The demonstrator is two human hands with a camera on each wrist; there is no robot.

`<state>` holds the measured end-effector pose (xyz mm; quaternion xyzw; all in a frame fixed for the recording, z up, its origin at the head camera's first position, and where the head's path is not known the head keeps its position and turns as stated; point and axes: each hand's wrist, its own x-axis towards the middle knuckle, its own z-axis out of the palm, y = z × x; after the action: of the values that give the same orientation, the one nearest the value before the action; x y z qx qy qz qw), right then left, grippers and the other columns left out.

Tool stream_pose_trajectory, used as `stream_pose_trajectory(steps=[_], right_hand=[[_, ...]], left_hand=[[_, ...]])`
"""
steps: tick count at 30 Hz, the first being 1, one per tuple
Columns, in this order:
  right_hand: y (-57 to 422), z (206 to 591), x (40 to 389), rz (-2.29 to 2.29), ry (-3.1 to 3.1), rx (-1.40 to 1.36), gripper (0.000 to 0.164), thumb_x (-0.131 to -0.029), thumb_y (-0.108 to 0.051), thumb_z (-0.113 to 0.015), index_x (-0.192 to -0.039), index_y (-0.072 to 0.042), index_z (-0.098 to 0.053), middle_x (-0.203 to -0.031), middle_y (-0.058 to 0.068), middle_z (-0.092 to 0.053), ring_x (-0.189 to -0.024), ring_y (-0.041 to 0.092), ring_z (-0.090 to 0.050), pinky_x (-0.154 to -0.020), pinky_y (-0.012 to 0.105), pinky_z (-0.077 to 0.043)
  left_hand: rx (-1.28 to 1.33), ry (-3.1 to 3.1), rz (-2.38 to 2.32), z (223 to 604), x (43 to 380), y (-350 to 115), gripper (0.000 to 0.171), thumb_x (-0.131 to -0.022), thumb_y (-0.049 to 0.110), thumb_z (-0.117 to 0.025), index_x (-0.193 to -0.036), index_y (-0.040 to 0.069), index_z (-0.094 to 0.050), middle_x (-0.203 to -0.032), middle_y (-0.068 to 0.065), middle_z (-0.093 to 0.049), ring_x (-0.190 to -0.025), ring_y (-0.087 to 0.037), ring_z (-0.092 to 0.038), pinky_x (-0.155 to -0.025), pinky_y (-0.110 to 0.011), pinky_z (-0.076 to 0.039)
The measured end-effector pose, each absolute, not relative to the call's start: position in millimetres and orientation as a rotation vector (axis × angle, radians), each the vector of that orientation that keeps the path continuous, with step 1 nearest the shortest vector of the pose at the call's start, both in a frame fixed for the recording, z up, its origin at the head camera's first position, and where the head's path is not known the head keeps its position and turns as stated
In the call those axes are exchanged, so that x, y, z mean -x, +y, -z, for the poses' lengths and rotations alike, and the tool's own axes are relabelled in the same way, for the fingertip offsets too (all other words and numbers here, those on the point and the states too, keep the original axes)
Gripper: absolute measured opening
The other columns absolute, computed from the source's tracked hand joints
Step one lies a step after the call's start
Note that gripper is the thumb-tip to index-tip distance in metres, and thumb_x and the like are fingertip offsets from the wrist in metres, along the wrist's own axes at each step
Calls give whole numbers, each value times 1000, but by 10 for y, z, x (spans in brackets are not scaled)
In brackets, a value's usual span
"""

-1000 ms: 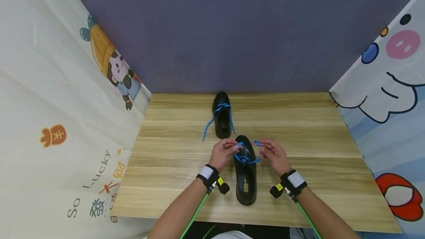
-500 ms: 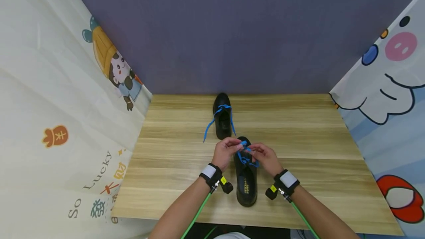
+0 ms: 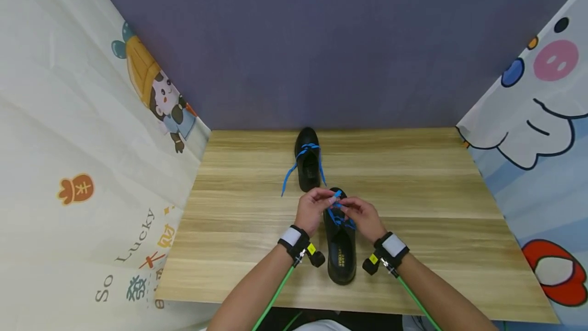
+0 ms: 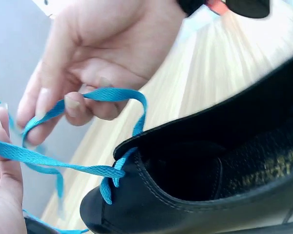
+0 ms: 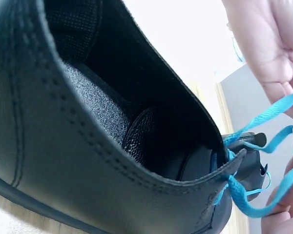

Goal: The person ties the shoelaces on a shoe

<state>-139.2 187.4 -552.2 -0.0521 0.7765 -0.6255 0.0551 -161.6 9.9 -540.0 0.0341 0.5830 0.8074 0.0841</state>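
A black leather shoe (image 3: 341, 262) with a blue shoelace (image 4: 58, 165) lies sole down, its toe pointing away from me. Over its toe, my left hand (image 3: 313, 211) pinches one length of lace. Close beside it on the right, my right hand (image 3: 366, 218) pinches another length, fingertips almost meeting the left ones. In the left wrist view, lace runs between the curled fingers of the right hand (image 4: 97, 63) and back down to the eyelets. The right wrist view has lace strands rising from the top of the tongue opening toward both hands.
A second black shoe (image 3: 307, 139) stands farther back, its blue laces (image 3: 289, 175) hanging loose on either side. The wooden table (image 3: 413, 178) meets a dark partition (image 3: 321, 45) behind. Printed cloths hang at left and right. Green cables (image 3: 273, 298) trail from both wrist cameras.
My hands were apart on either side of the toe. The right hand has moved left with its lace, bringing both hands together over the shoe. The rear shoe stays put.
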Motion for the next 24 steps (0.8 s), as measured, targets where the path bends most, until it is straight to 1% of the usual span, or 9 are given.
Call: stream_pose_trajectory(steps=[3, 7, 10, 12, 14, 16, 19, 21, 24], right_hand=[[1899, 5519, 1392, 1914, 2354, 178, 22, -99, -4, -61, -118, 7, -64, -104, 25, -66, -80, 24, -64, -71, 34, -55], [1931, 5523, 1399, 1953, 2309, 171, 22, -98, 0, -59, -118, 10, -62, -109, 26, -67, -86, 27, -67, -77, 34, -57], [1944, 5541, 1414, 1987, 2272, 170, 23, -98, 4, -57, -119, 13, -58, -114, 31, -65, -92, 23, -68, -80, 33, -57], [1939, 5550, 1426, 2011, 2238, 178, 24, -98, 6, -56, -121, 14, -56, -117, 34, -64, -93, 18, -68, -81, 32, -57], [1934, 5556, 1429, 2021, 2211, 199, 28, -99, 6, -55, -126, 14, -52, -119, 35, -62, -94, 15, -68, -82, 31, -57], [1929, 5560, 1426, 2020, 2204, 221, 35, -99, 5, -55, -132, 13, -48, -119, 35, -62, -93, 17, -69, -82, 32, -57], [1925, 5576, 1411, 1995, 2226, 257, 45, -99, 4, -56, -142, 8, -43, -118, 34, -63, -94, 22, -69, -84, 33, -56], [1922, 5590, 1397, 1945, 2285, 271, 46, -98, 2, -59, -143, 5, -46, -117, 30, -65, -98, 23, -67, -85, 31, -55], [1922, 5619, 1381, 1876, 2366, 270, 38, -98, -2, -62, -135, 2, -57, -119, 24, -66, -103, 22, -64, -86, 27, -52]], left_hand=[[-89, 1732, -2439, 5428, 1629, 94, 20, -91, -7, -67, -108, -15, -62, -96, -9, -73, -83, -12, -68, -76, -24, -55], [-69, 1749, -2411, 5476, 1631, 78, 19, -91, -7, -67, -107, -16, -62, -90, -8, -72, -79, -12, -69, -73, -24, -55], [-55, 1813, -2333, 5514, 1616, 63, 17, -91, -4, -69, -105, -13, -65, -88, -7, -72, -75, -13, -69, -69, -25, -55], [-49, 1843, -2285, 5531, 1603, 52, 16, -91, -3, -69, -104, -11, -66, -89, -8, -72, -76, -16, -70, -68, -25, -55], [-50, 1862, -2243, 5552, 1589, 47, 14, -91, -3, -69, -104, -10, -68, -93, -11, -72, -80, -21, -72, -70, -27, -56], [-62, 1879, -2217, 5578, 1584, 48, 15, -91, -4, -69, -104, -10, -68, -97, -15, -72, -84, -24, -72, -72, -28, -57], [-96, 1938, -2169, 5617, 1574, 52, 15, -90, -6, -69, -105, -10, -69, -101, -20, -71, -88, -23, -71, -74, -28, -57], [-122, 1980, -2146, 5632, 1565, 59, 15, -90, -7, -69, -104, -11, -69, -102, -22, -71, -87, -20, -70, -75, -27, -57], [-126, 2010, -2131, 5626, 1542, 70, 14, -90, -6, -69, -103, -9, -70, -100, -17, -72, -86, -13, -68, -76, -27, -56]])
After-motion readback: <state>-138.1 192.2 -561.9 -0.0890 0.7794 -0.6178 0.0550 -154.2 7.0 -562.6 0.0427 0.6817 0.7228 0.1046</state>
